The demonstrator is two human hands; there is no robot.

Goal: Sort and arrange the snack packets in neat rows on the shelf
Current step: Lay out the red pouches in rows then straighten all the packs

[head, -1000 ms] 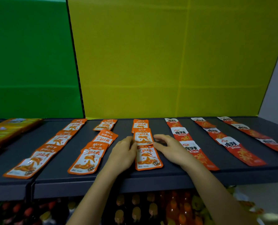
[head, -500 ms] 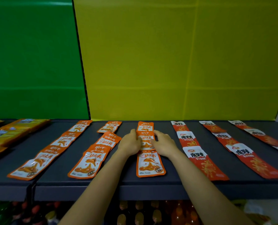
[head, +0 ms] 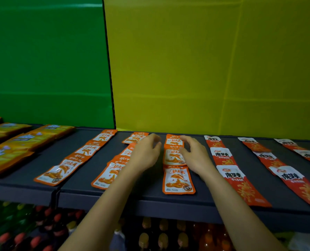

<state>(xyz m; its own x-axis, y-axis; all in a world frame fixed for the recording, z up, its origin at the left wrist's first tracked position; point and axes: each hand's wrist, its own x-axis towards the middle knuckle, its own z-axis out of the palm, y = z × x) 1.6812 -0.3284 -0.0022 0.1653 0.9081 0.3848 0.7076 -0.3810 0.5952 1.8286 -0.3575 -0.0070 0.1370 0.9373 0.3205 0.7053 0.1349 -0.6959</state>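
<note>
Orange snack packets lie in rows running front to back on the dark shelf [head: 150, 198]. The middle row [head: 175, 156] has three overlapping packets, its front packet [head: 177, 181] near the shelf edge. My left hand [head: 146, 153] hovers just left of this row, fingers apart and slightly blurred, covering part of the neighbouring row [head: 112, 171]. My right hand [head: 195, 154] is just right of the middle row, fingers spread, holding nothing. Another orange row [head: 74, 158] lies further left.
Red-and-white packets form three rows at the right [head: 228, 165], [head: 271, 163], [head: 306, 154]. Yellow packets [head: 15, 142] lie at the far left. Green and yellow panels back the shelf. Bottles [head: 150, 238] stand on the level below.
Both hands slid from the front packets toward the back of the middle row, then lifted off it and spread apart. The view shifted to the left.
</note>
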